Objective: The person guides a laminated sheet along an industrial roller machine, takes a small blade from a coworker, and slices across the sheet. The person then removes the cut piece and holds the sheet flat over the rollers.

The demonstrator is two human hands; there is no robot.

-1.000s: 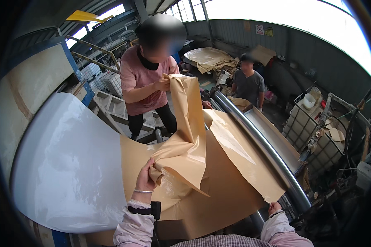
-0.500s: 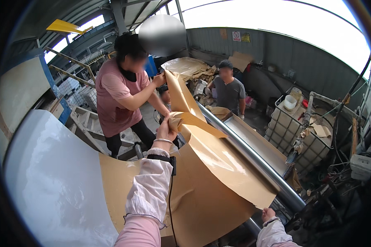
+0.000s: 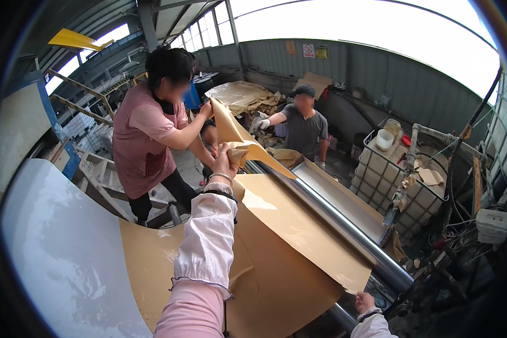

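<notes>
While your left hand [image 3: 226,160] is raised well away from you, note that its grip is closed on a bunched fold of the tan paper sheet [image 3: 298,236], at the far end of the sheet, just beside the co-worker in the pink shirt [image 3: 146,135], who holds the same upturned fold. Compared with a second ago, when that hand pinched the paper low and near your body, the fold has been lifted and carried toward the far side, so more of the sheet is peeled back. The rest of the sheet lies over the curved white panel [image 3: 56,248] on the left and against the long steel roller [image 3: 343,231] on the right. Your right hand [image 3: 366,302] sits low at the near right, by the sheet's torn corner; you cannot tell whether its grip is closed. A second person in a grey shirt [image 3: 304,127] stands at the far end.
</notes>
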